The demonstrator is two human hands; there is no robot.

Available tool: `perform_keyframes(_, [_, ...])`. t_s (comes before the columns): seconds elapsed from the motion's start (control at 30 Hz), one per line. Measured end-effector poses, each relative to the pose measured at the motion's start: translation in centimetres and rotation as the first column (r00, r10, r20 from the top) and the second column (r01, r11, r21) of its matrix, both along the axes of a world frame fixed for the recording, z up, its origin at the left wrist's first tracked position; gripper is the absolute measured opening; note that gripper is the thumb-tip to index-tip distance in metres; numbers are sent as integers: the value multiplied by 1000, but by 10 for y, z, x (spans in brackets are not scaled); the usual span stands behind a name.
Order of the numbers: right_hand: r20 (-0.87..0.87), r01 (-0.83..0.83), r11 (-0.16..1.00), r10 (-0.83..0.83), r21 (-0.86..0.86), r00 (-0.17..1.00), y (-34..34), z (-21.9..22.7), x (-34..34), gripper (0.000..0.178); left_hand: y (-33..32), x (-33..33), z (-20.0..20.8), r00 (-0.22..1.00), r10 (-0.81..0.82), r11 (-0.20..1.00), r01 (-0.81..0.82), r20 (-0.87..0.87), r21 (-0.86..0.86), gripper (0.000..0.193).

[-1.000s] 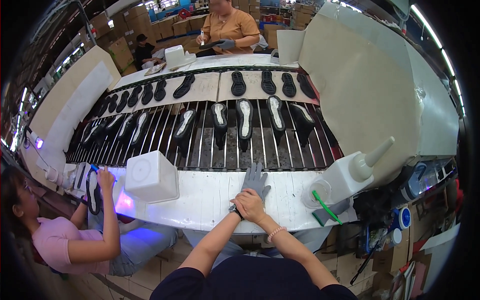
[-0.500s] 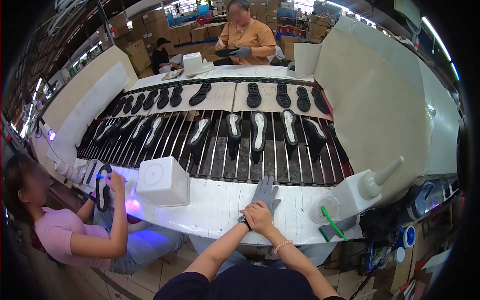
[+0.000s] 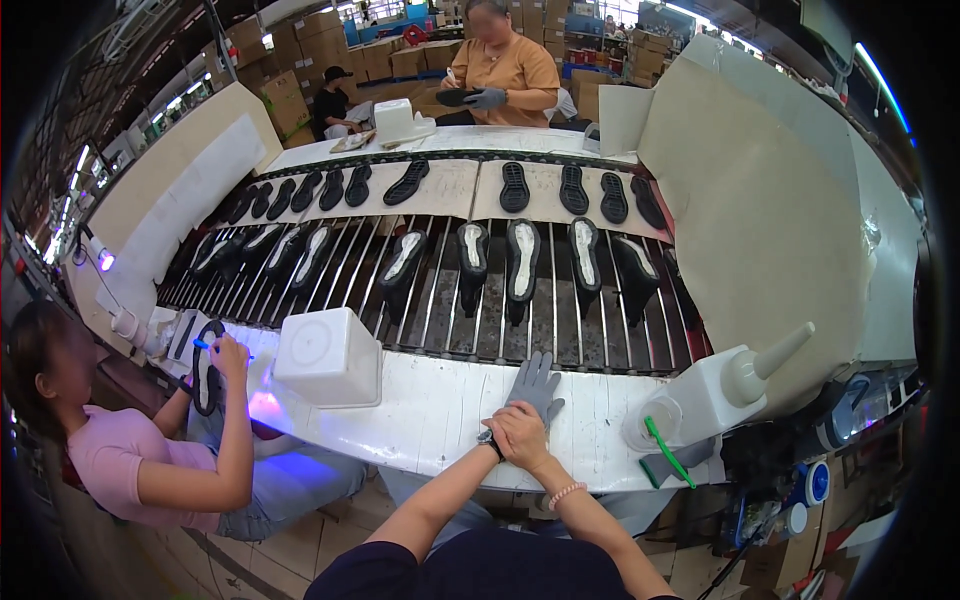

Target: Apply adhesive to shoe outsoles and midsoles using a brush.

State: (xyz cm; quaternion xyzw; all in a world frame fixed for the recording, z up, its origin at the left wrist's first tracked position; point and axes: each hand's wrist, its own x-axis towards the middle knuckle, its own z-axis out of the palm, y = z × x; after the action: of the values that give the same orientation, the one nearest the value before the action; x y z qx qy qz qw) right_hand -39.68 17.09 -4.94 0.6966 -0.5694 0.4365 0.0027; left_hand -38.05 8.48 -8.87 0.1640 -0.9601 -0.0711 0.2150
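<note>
My left hand, which appears to wear the grey glove, lies flat on the white ledge with its fingers stretched out. A watch sits at that wrist. My bare right hand is folded over the back of the left hand near the wrist, fingers curled, hiding the glove's cuff. A beaded bracelet circles my right wrist. Beyond the ledge, several black shoes lie soles up on the metal rods, their undersides whitish inside a black rim. Behind them black outsoles rest on cardboard strips.
A white plastic container stands left on the ledge. At right are a white spouted bottle, a clear cup and a green-handled brush. A co-worker brushes a shoe at left; another holds a sole across.
The whole view has shifted slightly. My hands keep the same folded pose on the ledge. The shoes and soles show no clear movement of their own.
</note>
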Motion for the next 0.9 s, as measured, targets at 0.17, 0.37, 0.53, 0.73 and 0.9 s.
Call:
perform_keyframes(0.17, [-6, 4, 1000, -4, -21, 1000, -1, 1, -1, 15, 0, -2, 0, 1000, 5, 1000, -5, -21, 1, 54])
perform_keyframes(0.37, [-13, 1, 1000, -1, -30, 1000, 2, -1, -3, 15, 4, -4, 0, 999, 19, 1000, -20, -31, -8, 59])
perform_keyframes(0.53, [-9, -6, 1000, 6, 7, 1000, 0, -1, -3, 18, 2, -4, 1, 998, 21, 999, -20, -53, 25, 64])
perform_keyframes(0.73, [-10, 4, 1000, -4, -2, 1000, 1, 1, -2, 18, 6, -1, 2, 999, 24, 1000, -24, 41, 1, 57])
perform_keyframes(0.9, [-11, 9, 1000, -9, 5, 1000, 3, 3, -2, 19, 7, -3, -7, 995, 16, 992, -28, 100, 122, 60])
